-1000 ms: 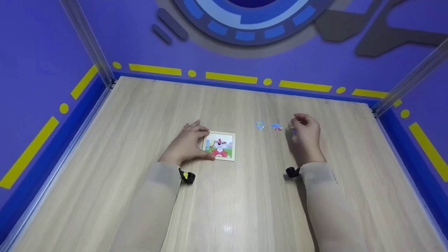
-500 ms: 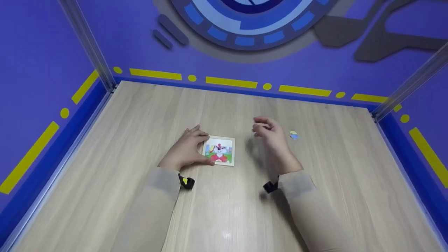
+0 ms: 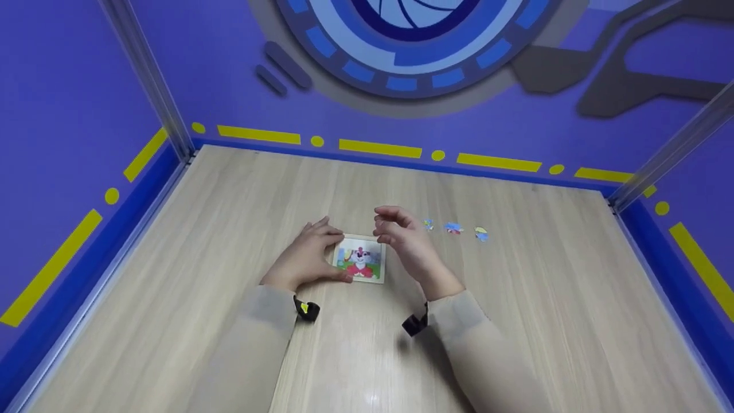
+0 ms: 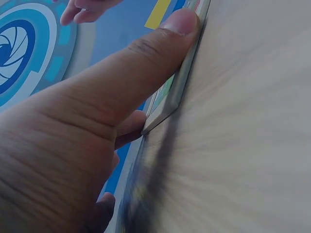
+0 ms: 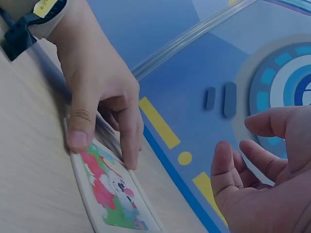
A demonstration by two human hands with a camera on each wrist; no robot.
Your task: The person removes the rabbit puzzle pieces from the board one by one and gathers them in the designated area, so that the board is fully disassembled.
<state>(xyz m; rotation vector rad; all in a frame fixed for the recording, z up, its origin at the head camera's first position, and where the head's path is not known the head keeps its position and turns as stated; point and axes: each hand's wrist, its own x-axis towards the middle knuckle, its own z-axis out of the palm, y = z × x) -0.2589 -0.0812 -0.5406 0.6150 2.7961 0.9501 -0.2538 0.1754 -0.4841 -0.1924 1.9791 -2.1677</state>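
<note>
A small square jigsaw puzzle (image 3: 360, 261) in a pale frame lies on the table, showing a cartoon animal in red. My left hand (image 3: 309, 255) holds its left side, thumb on the near edge and fingers on the far edge, as the right wrist view also shows. Over the puzzle's far right corner hovers my right hand (image 3: 410, 246). In the right wrist view, the thumb and fingers of that hand (image 5: 272, 179) are loosely bent and apart, with nothing visible between them. Right of it lie three loose puzzle pieces (image 3: 453, 228) in a row, the leftmost partly hidden.
The wood-grain table (image 3: 545, 321) is bounded by a blue back wall (image 3: 229, 92) with yellow marks, and by side walls. Metal posts (image 3: 163, 115) stand at the back corners.
My right hand has left the rightmost loose piece and moved left to the puzzle's corner, passing over the other pieces. My left hand stays on the puzzle. The head view has tilted up slightly.
</note>
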